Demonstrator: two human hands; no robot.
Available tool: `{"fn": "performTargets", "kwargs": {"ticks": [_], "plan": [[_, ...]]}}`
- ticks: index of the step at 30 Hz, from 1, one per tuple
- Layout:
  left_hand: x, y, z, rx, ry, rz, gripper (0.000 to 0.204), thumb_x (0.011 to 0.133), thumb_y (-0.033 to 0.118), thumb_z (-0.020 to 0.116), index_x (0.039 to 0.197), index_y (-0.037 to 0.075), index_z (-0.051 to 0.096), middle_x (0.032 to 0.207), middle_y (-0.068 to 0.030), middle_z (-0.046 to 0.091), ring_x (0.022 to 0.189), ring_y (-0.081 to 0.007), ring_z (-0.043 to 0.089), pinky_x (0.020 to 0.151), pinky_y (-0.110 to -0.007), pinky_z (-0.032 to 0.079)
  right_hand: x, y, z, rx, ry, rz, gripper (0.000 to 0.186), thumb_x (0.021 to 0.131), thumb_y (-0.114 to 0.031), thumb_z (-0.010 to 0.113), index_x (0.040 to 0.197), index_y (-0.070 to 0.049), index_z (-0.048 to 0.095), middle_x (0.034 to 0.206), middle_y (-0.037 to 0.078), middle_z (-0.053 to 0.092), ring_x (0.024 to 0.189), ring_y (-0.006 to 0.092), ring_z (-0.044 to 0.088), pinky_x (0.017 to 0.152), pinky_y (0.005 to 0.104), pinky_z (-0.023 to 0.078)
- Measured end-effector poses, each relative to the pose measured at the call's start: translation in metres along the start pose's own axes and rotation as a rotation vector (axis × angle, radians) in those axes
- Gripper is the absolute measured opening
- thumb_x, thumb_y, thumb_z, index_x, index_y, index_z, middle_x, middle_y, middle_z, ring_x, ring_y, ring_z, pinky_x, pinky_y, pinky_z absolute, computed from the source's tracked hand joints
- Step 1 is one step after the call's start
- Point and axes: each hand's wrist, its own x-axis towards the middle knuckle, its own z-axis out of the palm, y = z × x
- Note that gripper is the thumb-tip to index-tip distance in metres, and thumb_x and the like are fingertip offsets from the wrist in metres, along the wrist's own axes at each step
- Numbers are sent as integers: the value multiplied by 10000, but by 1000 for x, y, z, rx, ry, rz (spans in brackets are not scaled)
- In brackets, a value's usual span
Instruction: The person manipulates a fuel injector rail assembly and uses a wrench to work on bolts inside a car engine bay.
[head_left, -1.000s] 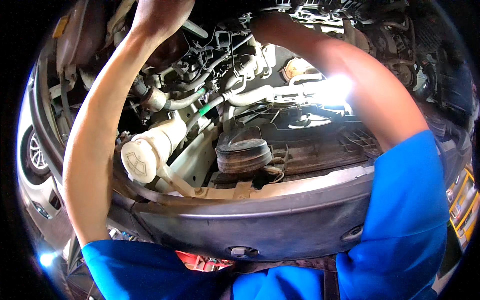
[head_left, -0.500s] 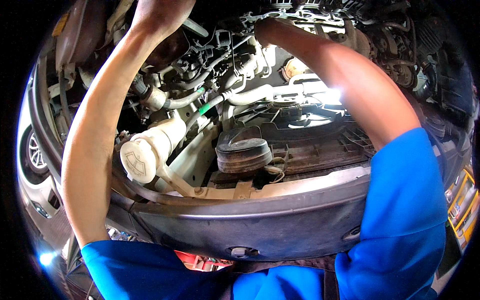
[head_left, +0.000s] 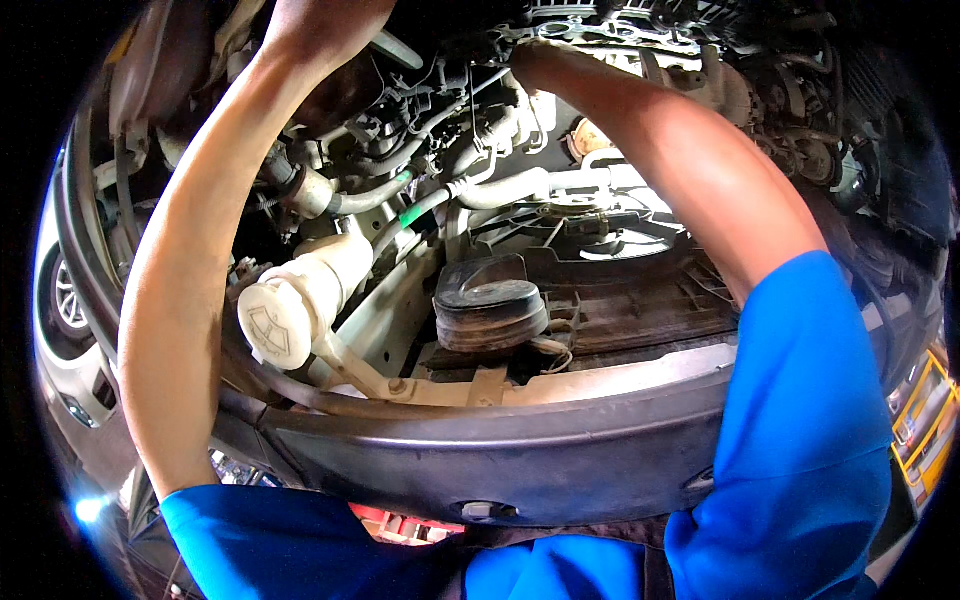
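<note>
In the head view, a person in blue sleeves is leaning over a car's engine bay (head_left: 600, 300). The left hand (head_left: 320, 25) is reaching far up at the top edge, mostly cut off, so its grip cannot be told. The right hand (head_left: 535, 60) is reaching deep among far hoses (head_left: 500, 190); its grip is hidden too. Between the forearms, a white reservoir cap (head_left: 275, 325) is sitting near left, with a black horn (head_left: 490, 305) just right of it, behind the dark front panel (head_left: 520, 460).
</note>
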Motion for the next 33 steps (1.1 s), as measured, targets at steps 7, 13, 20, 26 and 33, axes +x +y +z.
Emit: {"fn": "performTargets", "kwargs": {"ticks": [7,13,20,26,33], "plan": [[-3,8,1,94,22,-11,337,931,280,522,684,51,538,566,48,432,505,-54,374,465,-243,293,3,-3,7,-2,-22,13,155,733,-57,582,855,-41,676,877,161,664,817,284,662,655,416,538],[-4,12,1,115,17,-29,338,930,289,521,683,60,543,570,42,454,511,-57,394,475,-238,315,5,-3,7,-3,-30,24,150,732,-57,584,849,-42,676,870,159,664,813,281,663,652,414,538],[-2,5,1,78,8,48,330,935,288,511,691,66,535,576,49,444,512,-54,388,474,-233,312,-15,-14,5,-60,-5,-12,144,731,-57,585,841,-43,677,862,157,665,809,277,663,649,411,537],[-1,4,0,78,2,36,322,936,280,509,693,69,524,581,50,441,515,-50,386,474,-231,308,-22,-12,-1,-98,18,-37,139,730,-57,587,835,-44,678,855,156,665,805,274,664,647,409,537],[-2,9,0,162,10,54,318,934,285,510,697,73,525,586,49,448,514,-49,388,475,-226,306,-19,-1,-2,-142,75,-124,92,724,-67,603,781,-56,674,810,137,665,778,250,665,637,390,533]]}}
